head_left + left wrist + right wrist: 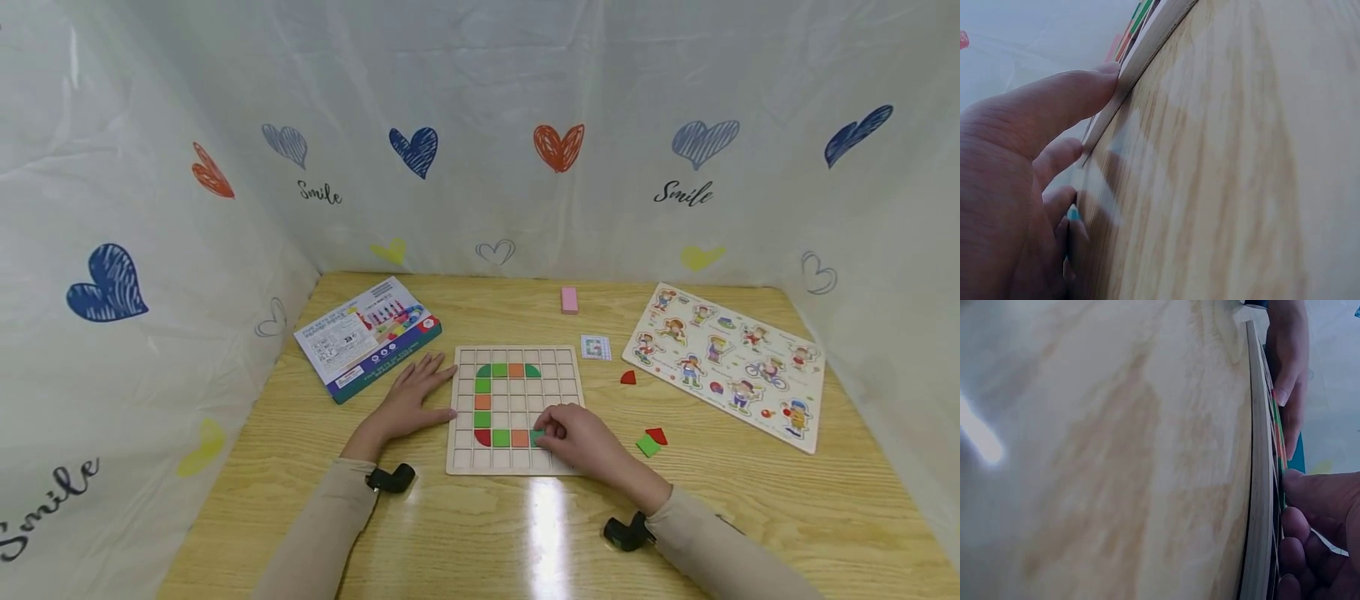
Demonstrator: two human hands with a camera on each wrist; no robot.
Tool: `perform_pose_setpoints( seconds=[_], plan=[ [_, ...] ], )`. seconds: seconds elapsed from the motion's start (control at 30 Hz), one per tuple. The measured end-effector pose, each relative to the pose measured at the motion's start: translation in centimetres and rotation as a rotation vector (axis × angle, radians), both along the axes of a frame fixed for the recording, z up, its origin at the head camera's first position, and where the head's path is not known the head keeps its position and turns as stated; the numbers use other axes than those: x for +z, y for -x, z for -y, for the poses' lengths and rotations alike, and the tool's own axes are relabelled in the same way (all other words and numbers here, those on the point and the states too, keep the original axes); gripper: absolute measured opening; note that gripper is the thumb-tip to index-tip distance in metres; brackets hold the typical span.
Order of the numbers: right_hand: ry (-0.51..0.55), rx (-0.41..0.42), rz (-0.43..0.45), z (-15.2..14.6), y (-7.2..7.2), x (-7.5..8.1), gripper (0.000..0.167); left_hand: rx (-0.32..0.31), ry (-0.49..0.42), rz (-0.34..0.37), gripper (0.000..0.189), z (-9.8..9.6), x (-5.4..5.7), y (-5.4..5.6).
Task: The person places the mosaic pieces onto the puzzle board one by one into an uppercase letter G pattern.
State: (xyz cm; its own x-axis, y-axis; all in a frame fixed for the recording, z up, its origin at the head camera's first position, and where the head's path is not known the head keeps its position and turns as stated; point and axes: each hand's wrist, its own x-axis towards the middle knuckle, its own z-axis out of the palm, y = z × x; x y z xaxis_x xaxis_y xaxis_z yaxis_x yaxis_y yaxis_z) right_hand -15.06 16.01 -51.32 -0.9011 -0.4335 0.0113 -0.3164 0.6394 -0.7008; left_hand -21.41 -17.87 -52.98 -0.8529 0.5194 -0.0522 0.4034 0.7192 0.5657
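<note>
A square wooden grid board (525, 468) lies on the table, with green, orange and red pieces in its cells forming a C shape. My left hand (408, 398) rests at the board's left edge, fingers spread and thumb (1079, 94) against its side. Over the lower right cells, my right hand (581, 435) curls its fingers and pinches a dark green piece (536, 439) at the end of the bottom row. The right wrist view has the thumb (1316, 490) right at the board's surface. Part of that piece is hidden under the fingers.
Right of the board lie a small pattern card (596, 347), a red piece (628, 378), and a light green square (648, 446) beside another red piece (657, 436). A picture puzzle board (723, 350), pink block (569, 301) and printed box (367, 337) stand farther out.
</note>
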Motion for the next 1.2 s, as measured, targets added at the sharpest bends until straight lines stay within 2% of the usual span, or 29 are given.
perform_pose_setpoints(
  seconds=[0.43, 0.67, 0.93, 1.2],
  plan=[
    [-0.052, 0.034, -0.095, 0.0, 0.2, -0.4, 0.008, 0.006, 0.003, 0.006, 0.084, -0.1, 0.2, 0.1],
    [-0.033, 0.022, -0.077, -0.6, -0.3, -0.2, 0.008, 0.005, 0.004, 0.002, 0.084, -0.1, 0.0, 0.2],
    [-0.013, -0.076, -0.073, -3.8, -0.8, 0.2, 0.014, 0.006, 0.003, -0.007, 0.084, -0.1, -0.1, 0.2],
    [-0.089, -0.202, -0.127, -9.2, -0.9, 0.5, 0.016, 0.001, -0.007, -0.005, 0.084, 0.0, -0.1, 0.1]
  ],
)
